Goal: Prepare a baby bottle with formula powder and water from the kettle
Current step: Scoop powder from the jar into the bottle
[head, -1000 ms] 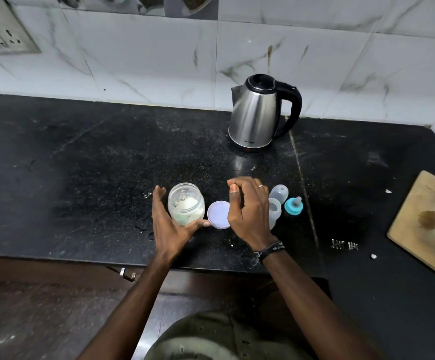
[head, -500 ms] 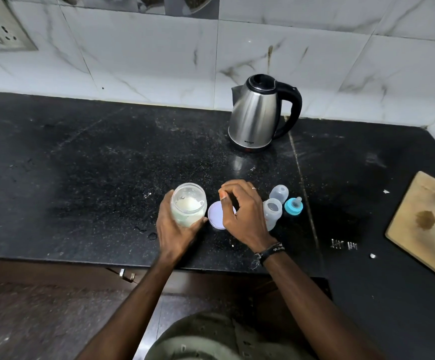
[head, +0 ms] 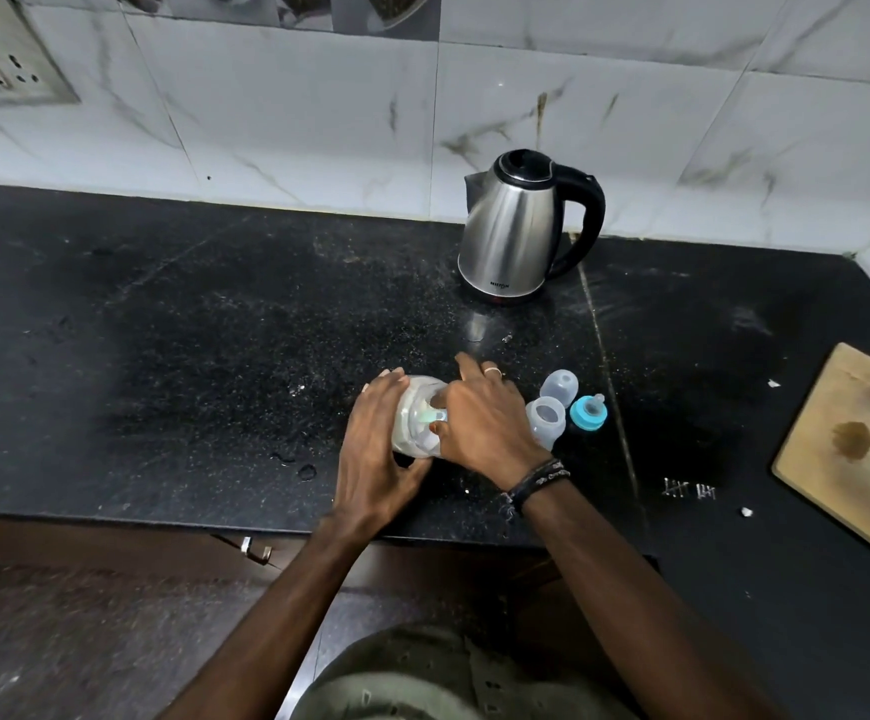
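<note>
A clear jar of white formula powder (head: 414,403) is tilted to the right on the black counter (head: 189,356), and my left hand (head: 370,449) is wrapped around it. My right hand (head: 487,423) is at the jar's mouth, its fingers pinching a small teal scoop (head: 435,416) that reaches inside. The jar's lid is hidden under my right hand. Just to the right stands the open baby bottle (head: 547,420), with its clear cap (head: 560,385) and teal nipple ring (head: 589,412) beside it. The steel kettle (head: 516,236) stands behind, near the wall.
A wooden cutting board (head: 859,449) lies at the right edge. Small metal bits (head: 690,490) and white crumbs lie right of my right wrist. Water drops (head: 307,471) sit left of my left hand. A wall socket (head: 2,70) is at top left.
My left hand closed around the jar and tipped it to the right. My right hand moved left over the lid to the jar's mouth, and the teal scoop now shows in its fingers.
</note>
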